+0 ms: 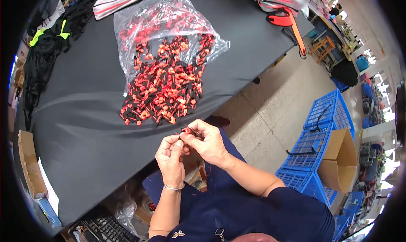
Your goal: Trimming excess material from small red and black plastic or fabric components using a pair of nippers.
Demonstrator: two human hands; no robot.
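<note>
My left hand [171,157] and my right hand [208,143] meet in front of my body, just off the near edge of the table. Between their fingertips is a small red-and-black piece [186,131], apparently a zipper pull, partly hidden by the fingers. Both hands are closed in a pinch on it, thumbs on top. Beyond them, a heap of similar red-and-black pieces [165,92] lies spread on the dark tabletop [80,128]. The heap spills from the mouth of a clear plastic bag [122,51], which holds more of them.
Grey-white bags with red trim [118,1] lie along the far edge. An orange-red strap [298,35] hangs at the right corner. Black straps [42,68] lie at left, above a cardboard box [31,164]. Blue crates [311,136] and an open carton [340,159] stand right.
</note>
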